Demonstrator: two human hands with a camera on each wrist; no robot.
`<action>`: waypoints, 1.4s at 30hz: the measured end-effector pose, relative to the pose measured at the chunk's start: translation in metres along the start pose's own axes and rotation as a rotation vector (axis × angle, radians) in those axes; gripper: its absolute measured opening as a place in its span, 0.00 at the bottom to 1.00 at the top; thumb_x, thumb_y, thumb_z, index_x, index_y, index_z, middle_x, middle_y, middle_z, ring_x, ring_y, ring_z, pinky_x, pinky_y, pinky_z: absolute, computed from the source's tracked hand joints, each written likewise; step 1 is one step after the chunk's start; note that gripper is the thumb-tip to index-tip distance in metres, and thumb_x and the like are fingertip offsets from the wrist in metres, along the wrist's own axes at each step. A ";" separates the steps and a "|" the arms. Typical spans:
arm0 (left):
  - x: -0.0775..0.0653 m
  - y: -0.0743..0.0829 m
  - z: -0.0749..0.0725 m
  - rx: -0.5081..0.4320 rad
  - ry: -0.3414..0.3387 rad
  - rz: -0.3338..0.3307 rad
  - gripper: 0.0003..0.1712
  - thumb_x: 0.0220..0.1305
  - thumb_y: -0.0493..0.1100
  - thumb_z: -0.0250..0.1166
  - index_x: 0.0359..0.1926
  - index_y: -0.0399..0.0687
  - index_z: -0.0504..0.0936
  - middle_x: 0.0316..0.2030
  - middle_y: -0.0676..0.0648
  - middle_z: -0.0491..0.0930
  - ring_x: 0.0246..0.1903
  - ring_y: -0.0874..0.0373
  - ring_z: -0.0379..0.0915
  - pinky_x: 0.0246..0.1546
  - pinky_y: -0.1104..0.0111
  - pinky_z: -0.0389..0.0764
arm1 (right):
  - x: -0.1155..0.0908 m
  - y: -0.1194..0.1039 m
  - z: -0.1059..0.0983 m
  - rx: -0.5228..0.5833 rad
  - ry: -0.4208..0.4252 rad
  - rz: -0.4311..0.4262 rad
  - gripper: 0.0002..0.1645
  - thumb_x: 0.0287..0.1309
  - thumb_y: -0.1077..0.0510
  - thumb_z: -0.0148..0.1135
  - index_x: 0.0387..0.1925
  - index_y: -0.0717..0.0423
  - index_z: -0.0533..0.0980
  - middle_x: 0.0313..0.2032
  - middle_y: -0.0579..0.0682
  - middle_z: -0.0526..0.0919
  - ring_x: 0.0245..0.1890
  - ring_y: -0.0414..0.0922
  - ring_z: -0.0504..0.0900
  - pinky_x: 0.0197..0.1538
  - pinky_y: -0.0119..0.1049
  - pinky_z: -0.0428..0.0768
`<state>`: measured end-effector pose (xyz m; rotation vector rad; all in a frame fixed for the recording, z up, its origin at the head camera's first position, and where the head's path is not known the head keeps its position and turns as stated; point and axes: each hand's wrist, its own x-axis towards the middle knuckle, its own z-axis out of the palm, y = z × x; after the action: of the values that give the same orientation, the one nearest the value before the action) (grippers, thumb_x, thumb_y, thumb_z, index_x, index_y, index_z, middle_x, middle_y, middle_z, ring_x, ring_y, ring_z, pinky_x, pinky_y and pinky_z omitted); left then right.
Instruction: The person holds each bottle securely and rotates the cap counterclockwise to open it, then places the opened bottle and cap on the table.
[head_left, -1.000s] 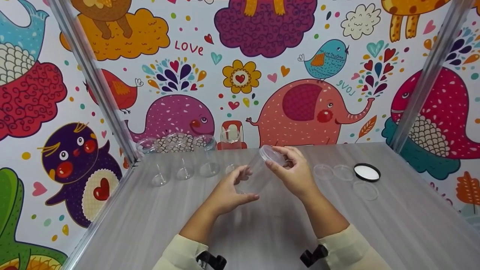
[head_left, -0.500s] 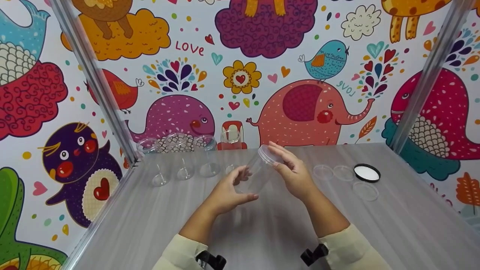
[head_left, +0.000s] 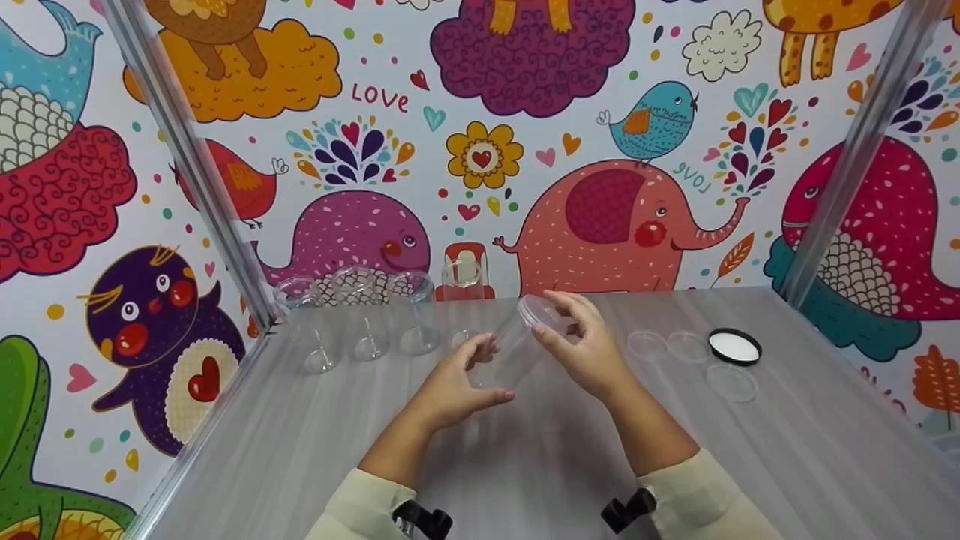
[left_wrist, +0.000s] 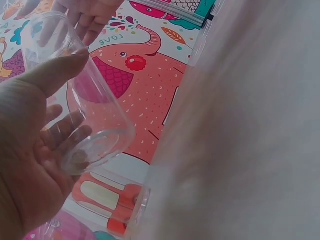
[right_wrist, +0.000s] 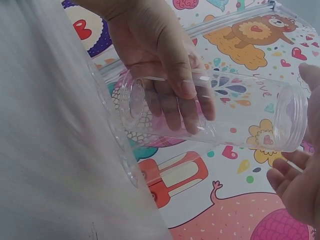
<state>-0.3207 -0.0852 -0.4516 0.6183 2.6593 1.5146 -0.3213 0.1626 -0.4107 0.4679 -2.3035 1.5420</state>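
A clear plastic jar (head_left: 506, 356) is tilted in the air above the table, with its lidded end up and to the right. My left hand (head_left: 457, 382) grips the jar's body, thumb on the near side and fingers behind, visible through the wall in the right wrist view. On the upper end sits a clear lid (right_wrist: 292, 117). Thumb and fingers of my right hand (head_left: 589, 341) curl round the lid's edge. The left wrist view shows the jar's base below my left thumb. Nothing is visible inside the jar.
Several clear open jars (head_left: 418, 322) stand in a row at the back left of the grey table (head_left: 300, 457). Several clear lids (head_left: 731, 382) lie at the right, beside a black-rimmed white disc (head_left: 734, 346). Patterned walls and metal posts (head_left: 832, 150) enclose the table.
My right fingers spread and shifted round the lid half a second ago, then closed round its edge again. My left hand and the jar have hardly moved.
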 end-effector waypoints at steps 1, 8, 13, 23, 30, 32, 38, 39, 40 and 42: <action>0.000 -0.001 0.000 0.001 -0.001 -0.004 0.57 0.53 0.64 0.83 0.79 0.60 0.66 0.72 0.49 0.78 0.75 0.49 0.71 0.79 0.41 0.68 | 0.000 0.000 0.000 -0.015 0.011 0.017 0.35 0.66 0.44 0.72 0.71 0.44 0.77 0.69 0.52 0.77 0.62 0.50 0.78 0.62 0.46 0.83; 0.003 -0.010 0.000 0.005 -0.006 -0.024 0.57 0.54 0.62 0.83 0.79 0.59 0.66 0.72 0.50 0.77 0.76 0.47 0.70 0.78 0.40 0.69 | 0.000 0.004 0.002 -0.098 0.035 0.092 0.31 0.63 0.39 0.75 0.64 0.46 0.83 0.60 0.52 0.82 0.49 0.48 0.83 0.51 0.41 0.90; 0.003 -0.012 -0.001 -0.003 -0.008 -0.030 0.57 0.53 0.62 0.83 0.80 0.57 0.66 0.73 0.49 0.77 0.76 0.46 0.70 0.77 0.40 0.70 | -0.001 0.006 0.000 -0.075 0.010 0.077 0.29 0.65 0.41 0.74 0.63 0.45 0.84 0.62 0.50 0.84 0.47 0.48 0.83 0.47 0.33 0.88; 0.005 -0.012 -0.001 -0.022 -0.015 -0.005 0.56 0.54 0.59 0.84 0.79 0.54 0.66 0.73 0.48 0.77 0.74 0.49 0.72 0.81 0.47 0.66 | 0.000 0.010 0.001 0.086 -0.058 -0.015 0.24 0.73 0.59 0.63 0.68 0.46 0.82 0.73 0.46 0.79 0.73 0.51 0.78 0.71 0.45 0.82; 0.006 -0.013 -0.001 -0.011 -0.016 -0.008 0.56 0.55 0.60 0.83 0.79 0.55 0.66 0.73 0.50 0.78 0.74 0.50 0.72 0.81 0.47 0.67 | 0.000 0.008 0.001 0.094 -0.040 0.001 0.24 0.71 0.59 0.64 0.65 0.43 0.83 0.73 0.45 0.78 0.71 0.50 0.78 0.71 0.48 0.82; 0.006 -0.013 -0.001 -0.009 -0.016 -0.009 0.56 0.54 0.60 0.84 0.79 0.56 0.66 0.73 0.50 0.78 0.74 0.50 0.72 0.80 0.47 0.67 | 0.000 0.008 0.001 0.080 -0.017 -0.002 0.23 0.70 0.57 0.67 0.65 0.45 0.83 0.72 0.45 0.78 0.68 0.50 0.78 0.67 0.45 0.84; 0.006 -0.014 -0.001 -0.022 -0.017 -0.018 0.56 0.53 0.59 0.84 0.79 0.57 0.67 0.73 0.49 0.77 0.75 0.47 0.70 0.76 0.41 0.72 | 0.001 0.008 0.002 -0.027 0.029 0.047 0.27 0.66 0.44 0.73 0.64 0.44 0.82 0.64 0.49 0.81 0.56 0.48 0.82 0.57 0.40 0.87; 0.005 -0.014 -0.001 -0.019 -0.016 -0.021 0.56 0.53 0.59 0.84 0.79 0.58 0.67 0.73 0.49 0.77 0.75 0.46 0.70 0.76 0.40 0.72 | 0.001 0.008 0.002 -0.047 0.027 0.062 0.28 0.66 0.42 0.73 0.64 0.44 0.83 0.63 0.50 0.81 0.53 0.48 0.82 0.56 0.40 0.88; 0.005 -0.014 0.000 -0.011 -0.015 -0.027 0.56 0.53 0.60 0.84 0.79 0.59 0.67 0.73 0.50 0.77 0.76 0.47 0.70 0.76 0.41 0.72 | 0.001 0.008 0.003 -0.061 0.024 0.076 0.29 0.65 0.41 0.73 0.64 0.43 0.83 0.63 0.52 0.82 0.51 0.48 0.82 0.54 0.39 0.88; 0.005 -0.014 0.000 0.004 -0.013 -0.036 0.56 0.53 0.60 0.84 0.79 0.61 0.67 0.73 0.51 0.77 0.76 0.48 0.70 0.77 0.41 0.70 | 0.001 0.008 0.003 -0.078 0.018 0.094 0.29 0.65 0.39 0.73 0.63 0.44 0.83 0.60 0.53 0.82 0.48 0.48 0.82 0.50 0.37 0.89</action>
<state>-0.3299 -0.0901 -0.4620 0.5758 2.6494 1.4909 -0.3264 0.1627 -0.4182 0.3280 -2.3930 1.4850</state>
